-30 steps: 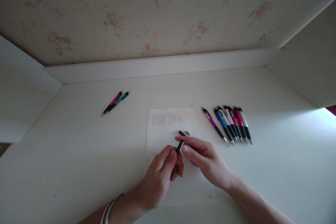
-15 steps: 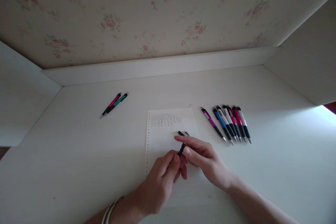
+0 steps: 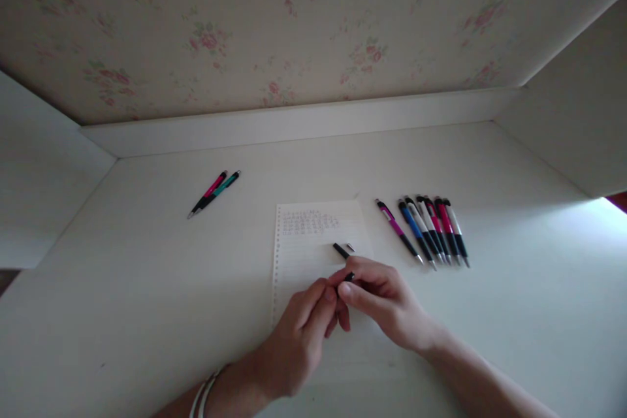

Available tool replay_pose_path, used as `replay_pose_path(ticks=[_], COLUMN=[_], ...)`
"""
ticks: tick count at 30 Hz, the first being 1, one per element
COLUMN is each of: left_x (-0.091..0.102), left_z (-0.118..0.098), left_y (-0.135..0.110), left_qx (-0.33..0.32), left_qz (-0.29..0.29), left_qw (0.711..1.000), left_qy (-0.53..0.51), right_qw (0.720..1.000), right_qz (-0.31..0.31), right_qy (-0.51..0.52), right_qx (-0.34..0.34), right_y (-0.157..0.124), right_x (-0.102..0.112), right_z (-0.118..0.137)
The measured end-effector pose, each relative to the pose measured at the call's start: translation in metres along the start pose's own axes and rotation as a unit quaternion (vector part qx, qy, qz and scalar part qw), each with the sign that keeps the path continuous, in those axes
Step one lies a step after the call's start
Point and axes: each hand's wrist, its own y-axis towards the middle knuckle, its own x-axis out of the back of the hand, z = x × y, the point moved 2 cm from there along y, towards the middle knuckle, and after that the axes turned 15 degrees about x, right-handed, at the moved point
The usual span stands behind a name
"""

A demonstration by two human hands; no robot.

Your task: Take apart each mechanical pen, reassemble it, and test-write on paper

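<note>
My left hand (image 3: 301, 333) is closed, its thumb and fingers pinched beside the fingertips of my right hand. Between the thumb and forefinger of my right hand (image 3: 385, 297), the end of a small black pen part (image 3: 349, 276) shows; most of it is hidden by fingers. Both hands are over a lined sheet of paper (image 3: 298, 261) with rows of handwriting near its top. Just beyond my right fingers, a black pen grip (image 3: 339, 249) lies on the sheet beside a small silver pen tip (image 3: 350, 247).
To the right, a purple pen (image 3: 394, 225) and a blue pen (image 3: 414, 225) lie in a row with several white and pink pens (image 3: 445, 225). A pink pen (image 3: 211, 188) and a teal pen (image 3: 223, 188) lie at the left on the white desk (image 3: 147, 261).
My right forefinger, stretched out before, has curled down against the thumb around the black part. Less of that part shows between my hands. My left hand has barely moved.
</note>
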Motion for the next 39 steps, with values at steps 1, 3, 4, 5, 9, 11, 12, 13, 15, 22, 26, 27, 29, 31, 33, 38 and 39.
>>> replay_pose_path(ticks=[1, 3, 4, 5, 9, 11, 12, 13, 15, 22, 26, 27, 29, 31, 33, 38, 39], left_x=[0.000, -0.001, -0.001, -0.001, 0.000, 0.000, 0.000, -0.001, -0.001, 0.000, 0.000, 0.000, 0.001, 0.001, 0.000, -0.001, -0.001], left_z=[0.000, 0.002, 0.002, 0.003, 0.004, 0.004, 0.004, 0.004, 0.005, 0.002, 0.004, 0.004, 0.004, 0.003, 0.002, 0.006, 0.007], left_y=[0.000, 0.001, 0.001, 0.001, 0.000, -0.001, -0.001, -0.001, 0.000, 0.001, 0.001, 0.001, 0.000, 0.000, 0.000, 0.001, 0.001], left_qx=[-0.003, -0.002, 0.001, 0.003, 0.006, -0.001, -0.003, -0.003, 0.001, -0.010, 0.002, 0.007, 0.011, 0.003, -0.006, 0.008, 0.010], left_qz=[0.004, 0.007, 0.005, 0.004, 0.008, 0.014, 0.018, 0.022, 0.024, 0.009, 0.019, 0.013, 0.002, 0.000, 0.006, 0.012, 0.007], left_qw=[1.000, 1.000, 1.000, 1.000, 1.000, 1.000, 1.000, 1.000, 1.000, 1.000, 1.000, 1.000, 1.000, 1.000, 1.000, 1.000, 1.000], left_qy=[0.000, -0.006, -0.012, -0.015, 0.002, 0.001, -0.004, -0.009, -0.016, 0.001, -0.005, 0.001, 0.014, 0.016, 0.006, -0.018, -0.018], right_qw=[1.000, 1.000, 1.000, 1.000, 1.000, 0.999, 0.999, 0.999, 0.998, 0.999, 0.999, 0.999, 0.999, 0.999, 1.000, 0.999, 0.999], right_qz=[-0.005, -0.016, -0.018, -0.017, -0.017, -0.018, -0.021, -0.025, -0.037, 0.001, -0.022, -0.019, -0.006, 0.003, -0.006, -0.015, -0.007], right_qy=[0.000, 0.008, 0.010, 0.010, 0.003, -0.009, -0.017, -0.025, -0.036, -0.016, 0.007, 0.020, 0.037, 0.026, 0.009, 0.040, 0.045], right_qx=[-0.001, -0.005, -0.006, -0.005, 0.017, 0.031, 0.035, 0.037, 0.038, 0.038, 0.032, 0.028, 0.023, 0.025, 0.027, 0.016, 0.014], right_y=[0.001, 0.002, 0.002, 0.002, 0.002, 0.003, 0.004, 0.005, 0.005, 0.001, 0.001, 0.001, 0.000, 0.000, 0.001, 0.000, 0.000], right_x=[0.000, 0.000, 0.000, 0.000, 0.001, 0.001, 0.002, 0.002, 0.004, 0.005, 0.005, 0.005, 0.004, 0.004, 0.004, 0.005, 0.005], right_z=[0.000, 0.000, 0.001, 0.001, 0.006, 0.007, 0.007, 0.007, 0.006, 0.000, -0.003, -0.003, -0.002, -0.001, 0.000, -0.004, -0.004])
